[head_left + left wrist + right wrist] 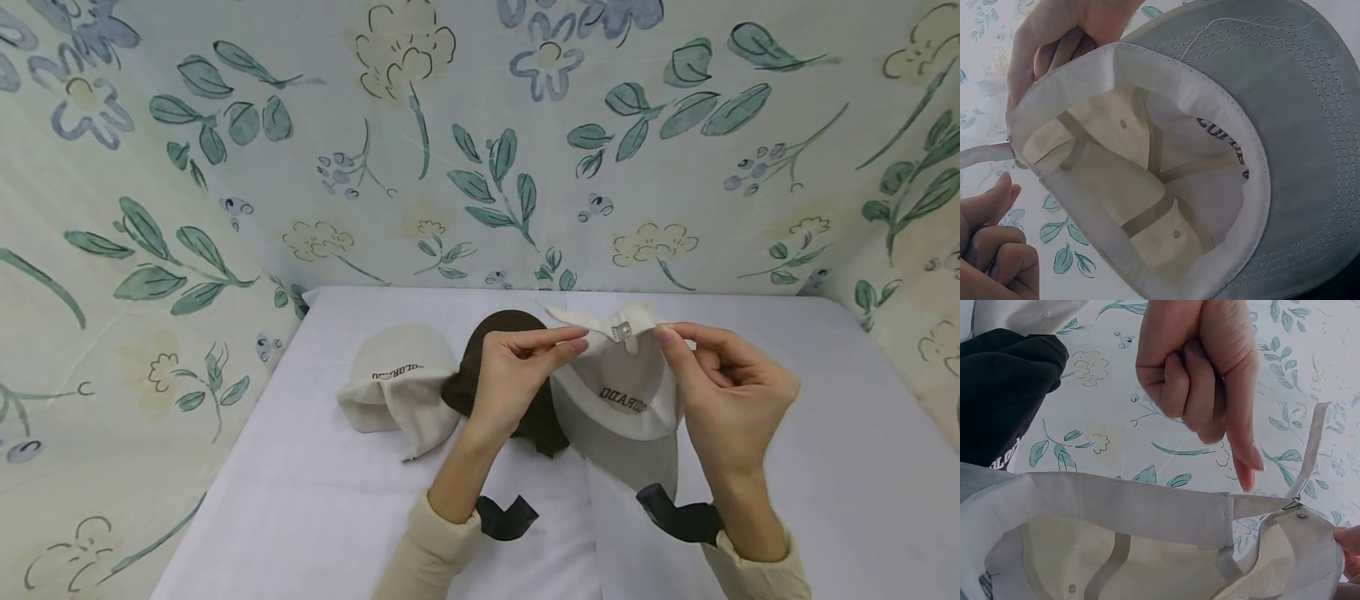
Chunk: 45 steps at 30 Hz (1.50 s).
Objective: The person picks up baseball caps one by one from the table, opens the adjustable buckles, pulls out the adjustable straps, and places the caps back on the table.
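Note:
A white baseball cap [617,398] is held up with its inside facing me, dark lettering on the front panel and a grey brim below. My right hand [729,385] pinches the back edge of the cap beside the strap's metal buckle [622,332]. The loose end of the strap [564,317] sticks out to the left. My left hand [517,375] is beside the strap, its thumb and index fingertips close together. Both wrist views show a small gap between those fingertips [1002,184] and the strap [1260,505]; its other fingers are curled.
A dark brown cap [498,333] lies on the white-covered table [285,500], partly hidden behind my left hand. To its left rests a cream cap [401,354] with lettering. Floral fabric [480,225] hangs behind and at both sides. Black bands [506,518] circle my wrists.

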Available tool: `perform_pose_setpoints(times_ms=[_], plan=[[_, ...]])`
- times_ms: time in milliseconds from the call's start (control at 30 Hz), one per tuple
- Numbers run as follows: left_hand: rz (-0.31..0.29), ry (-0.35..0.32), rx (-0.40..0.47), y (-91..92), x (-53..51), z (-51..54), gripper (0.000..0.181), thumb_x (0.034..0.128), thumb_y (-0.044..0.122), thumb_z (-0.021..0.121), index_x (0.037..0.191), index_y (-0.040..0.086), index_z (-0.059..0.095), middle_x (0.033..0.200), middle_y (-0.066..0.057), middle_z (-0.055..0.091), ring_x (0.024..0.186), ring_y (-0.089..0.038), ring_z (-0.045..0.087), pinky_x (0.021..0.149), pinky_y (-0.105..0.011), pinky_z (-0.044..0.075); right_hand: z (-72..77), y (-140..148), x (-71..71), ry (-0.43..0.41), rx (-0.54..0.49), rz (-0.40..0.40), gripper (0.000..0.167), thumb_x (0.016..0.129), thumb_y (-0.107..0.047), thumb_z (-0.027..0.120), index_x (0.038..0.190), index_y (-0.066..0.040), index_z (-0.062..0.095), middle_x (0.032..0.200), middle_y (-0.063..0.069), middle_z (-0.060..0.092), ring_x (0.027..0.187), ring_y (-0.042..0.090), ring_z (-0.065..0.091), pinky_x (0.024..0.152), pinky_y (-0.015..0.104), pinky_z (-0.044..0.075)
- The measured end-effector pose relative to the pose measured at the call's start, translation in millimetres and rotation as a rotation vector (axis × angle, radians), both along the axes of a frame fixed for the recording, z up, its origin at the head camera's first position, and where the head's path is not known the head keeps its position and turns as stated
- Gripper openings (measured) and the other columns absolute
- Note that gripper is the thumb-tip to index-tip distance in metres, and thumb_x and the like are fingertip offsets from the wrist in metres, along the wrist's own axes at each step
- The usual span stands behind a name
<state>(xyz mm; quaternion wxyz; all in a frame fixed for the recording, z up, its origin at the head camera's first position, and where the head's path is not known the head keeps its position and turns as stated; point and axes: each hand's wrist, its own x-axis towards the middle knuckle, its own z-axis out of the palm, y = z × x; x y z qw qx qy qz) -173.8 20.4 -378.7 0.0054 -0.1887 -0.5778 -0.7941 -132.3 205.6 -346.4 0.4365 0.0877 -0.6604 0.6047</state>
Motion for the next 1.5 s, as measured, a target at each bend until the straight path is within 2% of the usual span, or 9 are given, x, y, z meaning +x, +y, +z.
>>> perform_pose_setpoints(times_ms=[100, 167, 267, 500, 600, 900, 1033, 1200, 1500], plan=[[-0.011, -0.004, -0.037, 5.9, 1.1, -2.0, 0.022, 0.0901, 0.0, 0.077, 0.111, -0.006, 0.077, 0.052, 0.006, 0.049, 0.069, -0.001, 0.066, 0.069, -0.018, 0.05, -0.4, 1, 0.5, -0.007, -0.038, 0.035, 0.012, 0.079, 0.016, 0.078, 0.085, 0.023, 0.07, 0.048, -0.007, 0.029, 0.045, 0.004, 0.015, 0.042, 0.022, 0.008], [0.002, 0.001, -0.065, 8.6, 1.2, -3.4, 0.023, 0.0884, 0.002, 0.08, 0.11, -0.004, 0.079, 0.05, 0.005, 0.038, 0.055, 0.0, 0.047, 0.058, -0.02, 0.036, -0.6, 2, 0.4, -0.005, -0.064, 0.066, 0.012, 0.079, 0.017, 0.078, 0.085, 0.024, 0.07, 0.048, -0.007, 0.029, 0.045, 0.005, 0.014, 0.042, 0.023, 0.007], [0.007, 0.004, -0.061, 11.3, 1.2, -4.1, 0.024, 0.0865, 0.0, 0.081, 0.11, -0.004, 0.078, 0.05, 0.006, 0.035, 0.052, -0.006, 0.027, 0.056, -0.02, 0.032, -0.6, 3, 0.6, -0.014, -0.086, 0.095, 0.012, 0.079, 0.017, 0.078, 0.086, 0.023, 0.07, 0.047, -0.006, 0.029, 0.045, 0.006, 0.013, 0.042, 0.023, 0.005], [-0.013, 0.008, 0.001, 14.9, 2.0, -2.9, 0.024, 0.0861, -0.009, 0.077, 0.11, -0.013, 0.074, 0.051, 0.008, 0.052, 0.054, -0.004, 0.028, 0.056, -0.017, 0.035, -0.1, 3, 0.7, -0.038, -0.106, 0.136, 0.01, 0.08, 0.016, 0.078, 0.086, 0.021, 0.072, 0.047, -0.006, 0.028, 0.045, 0.007, 0.011, 0.041, 0.024, 0.004], [-0.017, 0.014, 0.017, 16.3, 2.5, -2.4, 0.025, 0.0861, -0.011, 0.076, 0.11, -0.016, 0.073, 0.058, 0.011, 0.06, 0.057, -0.001, 0.035, 0.058, -0.014, 0.04, -0.2, 3, 0.7, -0.047, -0.093, 0.138, 0.01, 0.08, 0.016, 0.079, 0.086, 0.021, 0.072, 0.048, -0.006, 0.028, 0.045, 0.007, 0.011, 0.041, 0.025, 0.003], [0.016, 0.072, -0.041, 18.0, 2.5, -2.8, 0.02, 0.0861, -0.006, 0.079, 0.105, -0.013, 0.076, 0.051, 0.009, 0.051, 0.052, -0.004, 0.026, 0.052, -0.019, 0.027, -1.8, 4, 0.9, -0.069, -0.103, 0.16, 0.011, 0.079, 0.016, 0.079, 0.087, 0.021, 0.072, 0.048, -0.005, 0.027, 0.046, 0.009, 0.011, 0.041, 0.026, 0.003], [0.028, 0.079, -0.05, 17.3, 2.1, -4.0, 0.018, 0.0878, -0.002, 0.079, 0.104, -0.011, 0.077, 0.051, 0.01, 0.048, 0.05, -0.003, 0.029, 0.049, -0.02, 0.027, -1.4, 4, 1.0, -0.079, -0.112, 0.164, 0.011, 0.079, 0.016, 0.079, 0.087, 0.021, 0.072, 0.048, -0.004, 0.027, 0.045, 0.009, 0.011, 0.042, 0.027, 0.003], [0.114, 0.14, -0.035, 15.5, 0.5, -5.0, 0.015, 0.0861, -0.004, 0.08, 0.1, -0.01, 0.079, 0.05, 0.005, 0.046, 0.05, -0.005, 0.027, 0.049, -0.019, 0.026, -1.4, 4, 0.4, -0.088, -0.096, 0.151, 0.012, 0.079, 0.016, 0.079, 0.087, 0.021, 0.072, 0.049, -0.005, 0.028, 0.045, 0.009, 0.012, 0.041, 0.027, 0.003], [0.252, 0.228, -0.009, 12.4, 3.5, -1.8, 0.014, 0.0855, 0.0, 0.082, 0.098, -0.007, 0.08, 0.048, -0.009, 0.047, 0.047, -0.007, 0.023, 0.047, -0.02, 0.026, -4.7, 4, -1.3, -0.118, 0.064, 0.062, 0.01, 0.08, 0.015, 0.079, 0.088, 0.017, 0.074, 0.049, -0.007, 0.027, 0.044, 0.007, 0.015, 0.041, 0.027, 0.007]])
